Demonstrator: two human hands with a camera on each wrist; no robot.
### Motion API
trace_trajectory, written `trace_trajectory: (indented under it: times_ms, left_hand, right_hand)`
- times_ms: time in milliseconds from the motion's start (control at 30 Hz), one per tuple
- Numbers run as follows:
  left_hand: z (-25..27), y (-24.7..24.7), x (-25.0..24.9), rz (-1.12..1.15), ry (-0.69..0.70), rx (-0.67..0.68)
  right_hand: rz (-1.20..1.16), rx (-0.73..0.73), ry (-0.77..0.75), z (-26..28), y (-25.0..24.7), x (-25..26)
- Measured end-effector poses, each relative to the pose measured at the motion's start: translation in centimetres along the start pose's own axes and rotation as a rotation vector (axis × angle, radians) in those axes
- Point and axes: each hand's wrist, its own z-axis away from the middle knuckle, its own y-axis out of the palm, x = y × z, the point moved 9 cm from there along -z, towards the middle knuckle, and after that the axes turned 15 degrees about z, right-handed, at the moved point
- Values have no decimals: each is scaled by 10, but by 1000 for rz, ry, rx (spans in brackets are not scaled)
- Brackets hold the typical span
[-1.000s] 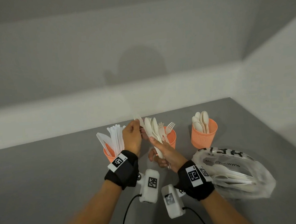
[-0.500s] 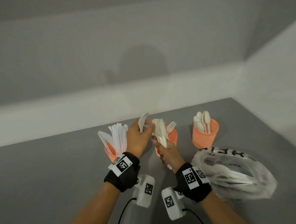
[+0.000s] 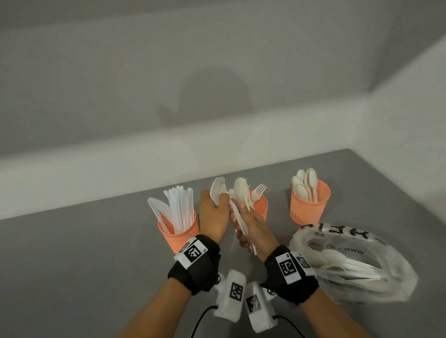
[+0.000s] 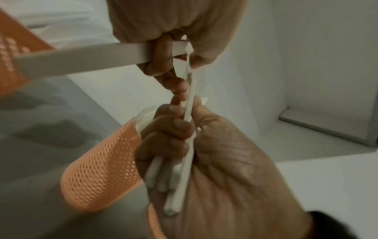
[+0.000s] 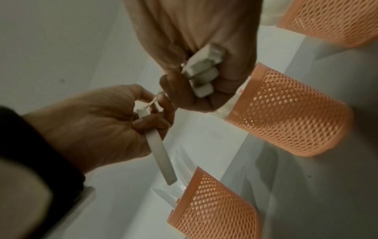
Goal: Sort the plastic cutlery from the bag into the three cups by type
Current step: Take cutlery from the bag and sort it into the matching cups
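from the head view, three orange mesh cups stand in a row near the far edge of the grey bench (image 3: 64, 259): the knife cup (image 3: 179, 231) at the left of the row, the fork cup (image 3: 259, 208) in the middle, partly hidden behind the hands, and the spoon cup (image 3: 309, 204) toward the far right corner. the left hand (image 3: 214, 217) curls its fingers round a single spoon (image 3: 216, 191), bowl up, between the knife cup and the fork cup. the right hand (image 3: 256, 226), touching the left, grips a bundle of cutlery (image 3: 242, 209) in front of the fork cup, bowls and tines fanning above its fist. the plastic bag (image 3: 355, 262) lies crumpled near the right edge, just in front of the spoon cup, with more white cutlery inside. from the left wrist view, the left hand (image 4: 174, 40) pinches the flat spoon handle (image 4: 81, 59) that runs off to the left, while the right hand (image 4: 214, 161) wraps several handles (image 4: 174, 186) beside an orange cup (image 4: 102, 169). from the right wrist view, the right hand (image 5: 200, 48) closes tight on the square handle ends (image 5: 204, 72), and the left hand (image 5: 98, 126) holds the one handle (image 5: 161, 153) pointing down toward the knife cup (image 5: 214, 210)
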Motion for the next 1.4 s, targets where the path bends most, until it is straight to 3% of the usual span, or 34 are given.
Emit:
trace_trajectory:
  times_ms: [133, 267, 467, 533, 633, 733, 867, 1100, 1267, 1400]
  left_hand:
    - [1, 4, 4, 51, -14, 64]
    - [6, 14, 16, 83, -145, 138]
    - [-4, -14, -5, 276, -128, -77]
    - [-7, -20, -10, 246, -90, -86]
    - [-8, -15, -15, 44, -35, 20]
    - [2, 1, -12, 3, -87, 174]
    - [14, 20, -11, 49, -135, 332]
    - [12, 27, -19, 17, -39, 359]
    - [16, 37, -13, 31, -70, 416]
    - [16, 45, -15, 75, -87, 378]
  right_hand:
    - [11, -10, 60, -1, -3, -9]
    - [19, 21, 43, 4, 0, -5]
    - [-23, -28, 40, 3, -12, -5]
    - [-20, -13, 49, 2, -13, -6]
    - [-118, 104, 79, -1, -2, -2]
    - [-226, 256, 96, 5, 13, 8]
    - [-215, 236, 73, 12, 13, 8]
    - [-203, 255, 46, 10, 7, 12]
    - [-252, 201, -24, 5, -5, 20]
    - [-270, 174, -35, 8, -16, 28]
